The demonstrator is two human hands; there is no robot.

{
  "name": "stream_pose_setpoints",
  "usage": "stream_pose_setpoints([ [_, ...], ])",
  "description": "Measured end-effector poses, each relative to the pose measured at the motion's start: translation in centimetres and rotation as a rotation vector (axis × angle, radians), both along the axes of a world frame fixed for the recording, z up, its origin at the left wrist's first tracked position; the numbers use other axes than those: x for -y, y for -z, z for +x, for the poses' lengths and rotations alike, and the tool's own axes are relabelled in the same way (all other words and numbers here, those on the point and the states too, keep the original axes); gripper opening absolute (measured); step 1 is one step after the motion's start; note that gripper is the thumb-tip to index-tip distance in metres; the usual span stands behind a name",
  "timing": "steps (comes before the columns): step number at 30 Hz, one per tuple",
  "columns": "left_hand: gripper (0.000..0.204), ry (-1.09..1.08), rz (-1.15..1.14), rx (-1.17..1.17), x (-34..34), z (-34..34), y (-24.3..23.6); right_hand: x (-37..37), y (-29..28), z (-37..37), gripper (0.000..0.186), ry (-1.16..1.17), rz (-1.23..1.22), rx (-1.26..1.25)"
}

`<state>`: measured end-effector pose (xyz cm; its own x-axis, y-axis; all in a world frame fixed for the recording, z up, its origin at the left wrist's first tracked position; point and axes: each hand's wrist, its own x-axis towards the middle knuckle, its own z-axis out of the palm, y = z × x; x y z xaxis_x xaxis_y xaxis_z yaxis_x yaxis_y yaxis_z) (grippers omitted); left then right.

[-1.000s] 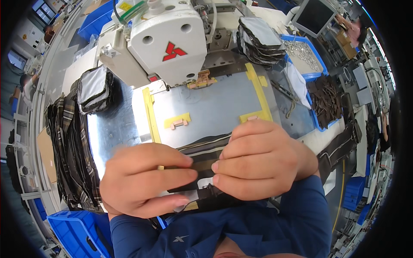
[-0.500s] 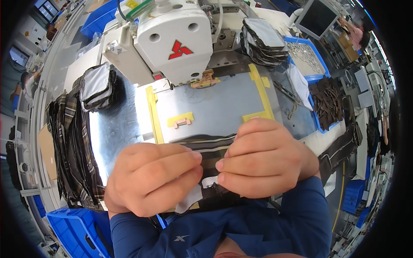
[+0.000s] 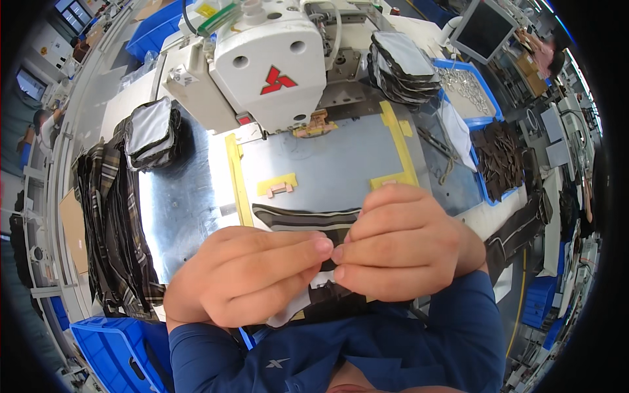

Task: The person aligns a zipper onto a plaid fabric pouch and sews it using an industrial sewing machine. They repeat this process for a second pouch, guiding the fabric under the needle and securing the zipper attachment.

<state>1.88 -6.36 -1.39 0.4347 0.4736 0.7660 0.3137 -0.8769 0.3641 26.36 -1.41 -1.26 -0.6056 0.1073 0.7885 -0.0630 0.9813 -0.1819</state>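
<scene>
At the near edge of a metal work plate [image 3: 327,157] with yellow tape strips, a dark striped fabric piece [image 3: 308,219] lies under my two hands. My left hand [image 3: 252,275] has its fingers closed on the fabric, fingertips almost meeting those of my right hand [image 3: 400,242], which also grips it with curled fingers. Below them part of a white piece [image 3: 291,311] shows; what exactly is pinched is hidden. Beyond the plate stands the white sewing machine head [image 3: 268,72], with a small clamp [image 3: 314,124] beneath it.
Plaid fabric piles [image 3: 111,229] and stacked squares [image 3: 147,131] lie left, another stack [image 3: 400,65] behind right. Blue trays hold metal parts [image 3: 465,85] and brown pieces [image 3: 495,157]. A blue crate [image 3: 114,354] is lower left, a monitor [image 3: 481,29] upper right. Co-workers [image 3: 46,128] work around.
My left hand has shifted right, its fingertips now nearly touching those of my right hand. More of the striped fabric's far edge shows above my hands.
</scene>
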Motion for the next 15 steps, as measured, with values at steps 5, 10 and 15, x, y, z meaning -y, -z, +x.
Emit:
stream_pose_setpoints([
  [5, 0.015, 0.222, -0.084, 0.01, -1.2, -0.9, 0.2, 0.1, 0.3, 0.1, 0.016, -0.002, -0.024, -0.029],
  [10, 0.015, 0.286, -0.264, 0.149, -1.9, -0.4, 1.9, -0.4, 0.8, 0.2, 0.017, -0.069, -0.161, -0.039],
  [15, 0.05, 0.455, -0.803, 0.536, -1.7, -0.1, 2.3, 0.1, 0.5, 0.2, 0.02, 0.062, -0.454, -0.074],
])
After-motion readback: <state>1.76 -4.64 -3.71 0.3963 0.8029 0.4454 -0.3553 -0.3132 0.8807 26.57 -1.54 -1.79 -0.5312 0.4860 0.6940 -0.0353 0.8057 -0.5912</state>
